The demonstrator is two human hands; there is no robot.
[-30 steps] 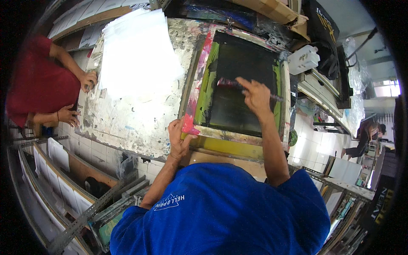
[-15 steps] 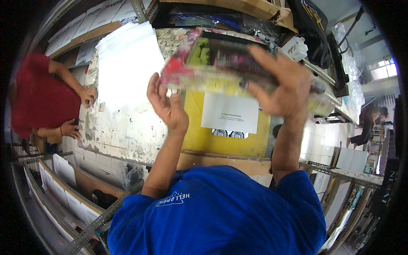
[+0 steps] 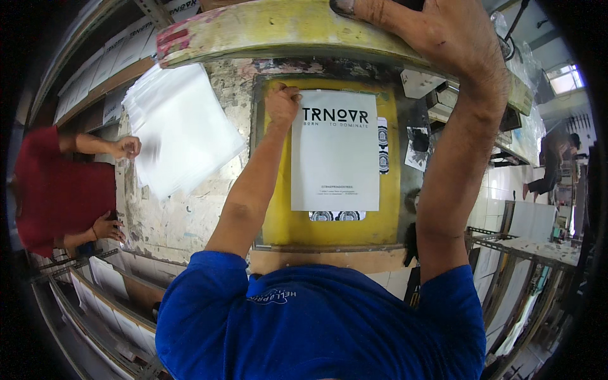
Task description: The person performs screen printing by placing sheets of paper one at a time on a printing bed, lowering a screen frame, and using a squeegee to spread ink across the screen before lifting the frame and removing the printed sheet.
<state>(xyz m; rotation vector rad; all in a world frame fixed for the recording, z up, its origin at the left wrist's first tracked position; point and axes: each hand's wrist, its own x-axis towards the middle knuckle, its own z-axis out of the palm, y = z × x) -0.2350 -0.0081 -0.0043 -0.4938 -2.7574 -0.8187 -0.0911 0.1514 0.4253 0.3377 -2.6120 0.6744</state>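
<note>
A printed white sheet (image 3: 334, 161) lies flat on the yellow board (image 3: 271, 218), which is set on the bench (image 3: 158, 221) along its near edge. A yellow margin runs along the sheet's left side, with a broader one between its near edge and the board's near edge. Black-and-white patterned patches (image 3: 383, 144) protrude from beneath its right and near edges. Left of the board, a paint-stained strip of bench separates it from a loose, fanned stack of plain white sheets (image 3: 187, 130). Above the board's far edge stands the raised frame (image 3: 285, 33), its stained bar spanning the board's width and leaving the sheet uncovered.

The sheet is an upright rectangle with bold black lettering across its far part, a finer line directly below, and small print toward its near edge. The left hand (image 3: 283, 105) has its fingers drawn narrow, closed on the sheet's far left corner. The right hand (image 3: 453, 38) rests on the frame, thumb along the bar; its other fingers are hidden, so their grip cannot be told. A co-worker's hand (image 3: 128, 147) is beside the stack's left edge.
</note>
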